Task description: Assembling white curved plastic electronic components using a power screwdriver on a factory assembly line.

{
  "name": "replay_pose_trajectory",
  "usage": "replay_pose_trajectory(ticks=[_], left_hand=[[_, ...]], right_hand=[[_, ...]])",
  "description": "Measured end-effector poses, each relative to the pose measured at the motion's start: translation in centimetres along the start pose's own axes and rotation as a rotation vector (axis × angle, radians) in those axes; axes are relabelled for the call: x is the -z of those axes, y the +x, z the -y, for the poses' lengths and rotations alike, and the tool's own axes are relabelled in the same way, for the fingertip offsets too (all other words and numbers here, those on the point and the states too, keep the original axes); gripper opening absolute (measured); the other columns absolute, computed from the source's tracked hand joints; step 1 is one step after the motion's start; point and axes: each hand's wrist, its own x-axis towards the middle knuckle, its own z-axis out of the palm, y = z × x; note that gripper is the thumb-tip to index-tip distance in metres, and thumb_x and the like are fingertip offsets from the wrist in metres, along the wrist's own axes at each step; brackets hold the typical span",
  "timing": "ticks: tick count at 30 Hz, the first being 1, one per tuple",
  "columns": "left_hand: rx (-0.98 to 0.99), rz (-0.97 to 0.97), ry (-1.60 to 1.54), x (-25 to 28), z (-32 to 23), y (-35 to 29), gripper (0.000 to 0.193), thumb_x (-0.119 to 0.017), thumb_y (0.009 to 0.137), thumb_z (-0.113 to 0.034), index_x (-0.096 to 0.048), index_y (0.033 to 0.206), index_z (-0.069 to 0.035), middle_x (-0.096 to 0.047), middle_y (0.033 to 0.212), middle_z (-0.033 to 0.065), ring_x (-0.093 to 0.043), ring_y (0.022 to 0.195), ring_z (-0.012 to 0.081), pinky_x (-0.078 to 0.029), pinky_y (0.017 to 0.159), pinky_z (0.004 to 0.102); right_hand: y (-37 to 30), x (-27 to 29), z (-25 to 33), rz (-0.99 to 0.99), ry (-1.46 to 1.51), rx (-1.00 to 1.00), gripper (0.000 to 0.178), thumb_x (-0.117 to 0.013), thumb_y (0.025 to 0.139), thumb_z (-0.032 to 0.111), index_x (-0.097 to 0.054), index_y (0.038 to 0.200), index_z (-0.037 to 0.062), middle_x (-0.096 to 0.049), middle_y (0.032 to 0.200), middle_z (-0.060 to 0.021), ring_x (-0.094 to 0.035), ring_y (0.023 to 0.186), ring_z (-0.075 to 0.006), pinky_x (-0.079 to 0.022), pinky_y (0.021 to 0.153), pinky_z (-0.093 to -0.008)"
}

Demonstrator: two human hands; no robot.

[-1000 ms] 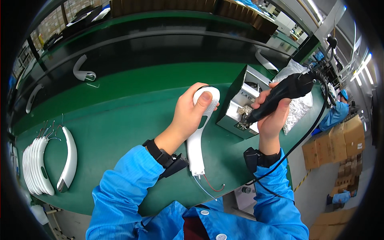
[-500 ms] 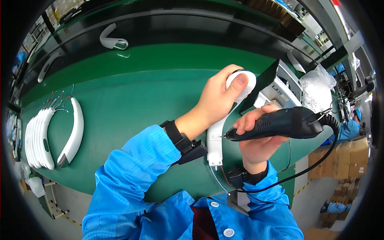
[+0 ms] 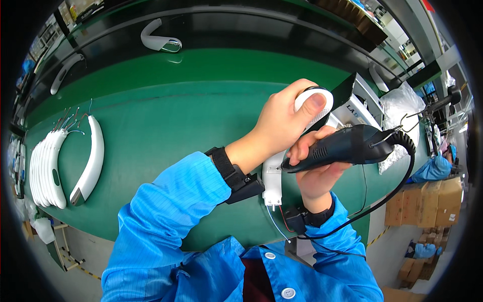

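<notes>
My left hand (image 3: pixel 282 118) is closed around the round, perforated head of a white curved housing (image 3: pixel 272 187), its thumb pressing on the head. The housing's narrow end points toward me over the green table, with a blue-white wire and a red wire coming out of it. In my right hand (image 3: pixel 322 176) is a black electric screwdriver (image 3: pixel 342 145), held nearly level with its nose pointing left. That nose is at the side of the housing's lower part, beside a small recess. I cannot tell whether the bit touches a screw. Part of the housing's middle is hidden by my hands.
Several white curved housings (image 3: pixel 45 168) with wires stand in a row at the left, beside a single one (image 3: pixel 91 161). A dark open box (image 3: pixel 359 108) and a clear plastic bag (image 3: pixel 402 113) are at the right. The screwdriver's coiled cord (image 3: pixel 407 171) hangs by my right arm.
My left hand and the housing's head have shifted slightly right. The screwdriver has moved a little up and left, its nose now covering more of the housing. The whole view has shifted slightly.
</notes>
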Motion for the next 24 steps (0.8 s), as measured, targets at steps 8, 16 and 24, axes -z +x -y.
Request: replay_pose_trajectory(ticks=[8,16,24], left_hand=[[-0.037,0.014,-0.001,0.0,0.5,0.1,0.048,-0.052,0.093,-0.043,-0.053,0.110,0.002,-0.063,0.089,0.0110,-0.062,0.078,0.0152,-0.050,0.072,0.0276],[-0.034,0.011,0.027,-0.3,0.4,0.1,0.059,-0.050,0.091,-0.053,-0.051,0.112,0.002,-0.064,0.089,0.0127,-0.063,0.079,0.0174,-0.051,0.073,0.0290],[-0.074,0.007,0.040,-0.2,0.3,0.0,0.058,-0.047,0.092,-0.053,-0.050,0.112,0.002,-0.063,0.089,0.0125,-0.063,0.080,0.0175,-0.051,0.073,0.0295]], right_hand=[[0.4,0.8,3.6,-0.085,0.063,0.210,0.085,-0.042,0.076,0.079,-0.044,0.115,0.0038,-0.054,0.072,-0.0080,-0.055,0.059,-0.0182,-0.047,0.057,-0.0306],[3.8,8.4,8.2,-0.307,-0.207,0.347,0.078,-0.040,0.083,0.073,-0.043,0.119,0.0040,-0.053,0.077,-0.0077,-0.054,0.064,-0.0177,-0.048,0.064,-0.0319],[4.8,8.8,7.1,-0.257,-0.189,0.232,0.071,-0.045,0.084,0.069,-0.045,0.111,0.0033,-0.053,0.077,-0.0087,-0.053,0.063,-0.0177,-0.047,0.061,-0.0303]])
